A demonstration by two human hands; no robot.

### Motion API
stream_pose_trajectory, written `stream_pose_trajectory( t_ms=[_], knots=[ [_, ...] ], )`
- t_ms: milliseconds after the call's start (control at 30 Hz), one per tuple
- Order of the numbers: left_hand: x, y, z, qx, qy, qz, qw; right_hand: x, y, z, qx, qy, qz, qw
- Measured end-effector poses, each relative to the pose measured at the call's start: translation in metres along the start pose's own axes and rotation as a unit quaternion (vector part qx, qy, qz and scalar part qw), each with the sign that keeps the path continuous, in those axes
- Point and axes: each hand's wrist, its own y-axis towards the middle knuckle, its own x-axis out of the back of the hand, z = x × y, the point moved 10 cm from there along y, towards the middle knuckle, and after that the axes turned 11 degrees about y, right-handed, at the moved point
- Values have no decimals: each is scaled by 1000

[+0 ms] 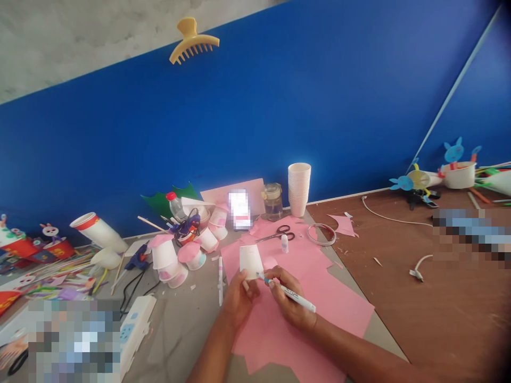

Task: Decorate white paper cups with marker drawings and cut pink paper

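the left hand (238,302) grips a white paper cup (251,261) at centre frame above pink paper (319,311), and the right hand (288,300) pinches a marker (297,298) at its side, so a slipping cup could streak ink.

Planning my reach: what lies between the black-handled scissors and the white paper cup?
Just a flat pink paper sheet, shown in the head view.

Blue wall (255,106): we see it bright and evenly lit, without glare.
Right hand (289,298): we see it sharp, with only a faint, soft shadow.
Tabletop (383,298): we see diffuse light and no hard shadows.
Corners: we see them darken and blur, most at right.
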Motion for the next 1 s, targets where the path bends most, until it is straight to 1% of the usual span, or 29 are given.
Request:
stream_pose_trajectory(
  t_ms=[233, 367, 500, 667, 800, 900, 1000],
  knots=[
    [-1, -2, 0, 5, 9, -3, 1000, 1, -1, -1, 8, 0, -7, 1000],
    [-4, -3, -2, -3, 18, 5, 1000, -1, 0, -1, 14, -4, 5, 1000],
    [-3, -2, -2, -4, 20, 3, 1000, -2, 0, -1, 23, -14, 13, 1000],
    [0, 0, 0, 1, 7, 2, 1000, 0, 3, -1, 6, -6, 15, 1000],
    [-1, 0, 0, -1, 8, 8, 1000, 3, 3, 0, -12, -6, 2, 1000],
    [-2, -1, 0, 0, 11, 8, 1000, 4, 3, 0, -7, -6, -4, 1000],
    [-3, -1, -1, -1, 20, 5, 1000, 1, 2, -2, 3, -10, 10, 1000]
  ],
)
